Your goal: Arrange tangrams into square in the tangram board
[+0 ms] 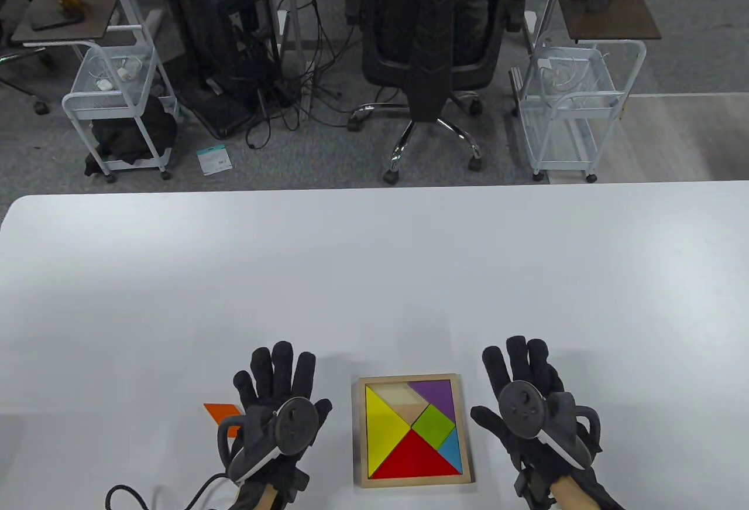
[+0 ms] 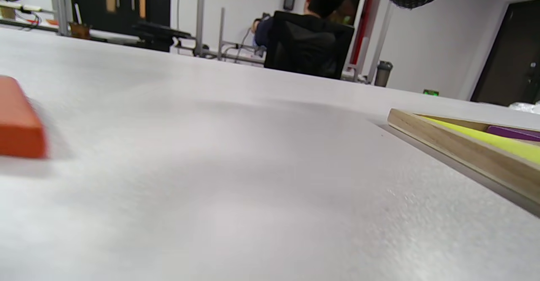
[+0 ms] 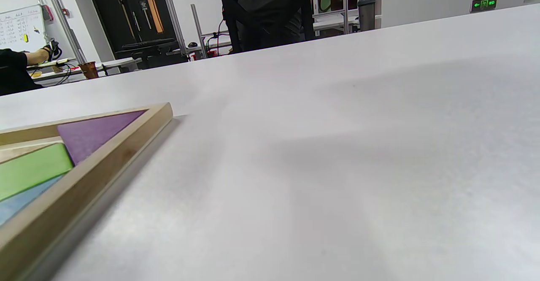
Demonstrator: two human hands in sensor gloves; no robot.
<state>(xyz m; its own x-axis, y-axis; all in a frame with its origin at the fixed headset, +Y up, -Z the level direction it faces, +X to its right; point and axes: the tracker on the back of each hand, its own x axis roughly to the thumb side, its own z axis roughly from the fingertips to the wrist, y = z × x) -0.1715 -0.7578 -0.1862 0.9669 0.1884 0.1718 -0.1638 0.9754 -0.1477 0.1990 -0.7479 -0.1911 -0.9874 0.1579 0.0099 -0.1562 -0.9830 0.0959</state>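
Left hand (image 1: 275, 410): flat on table (image 1: 374, 276), fingers straight and slightly spread, holding nothing. Right hand (image 1: 529, 399): same posture, right of tangram board (image 1: 413, 478). Board, between the hands: yellow triangle (image 1: 386, 431), red triangle (image 1: 416, 457), green square (image 1: 434, 425), blue triangle (image 1: 452, 450), purple triangle (image 1: 436, 396) seated; bare wood slot at top centre. Orange piece (image 1: 222, 413): outside board, partly under left hand. Step, judged: last piece pending; next move calls for left hand to pinch orange piece and fit the slot. Table view alone shows the gap; left wrist view shows orange piece's thickness; right wrist view shows neither
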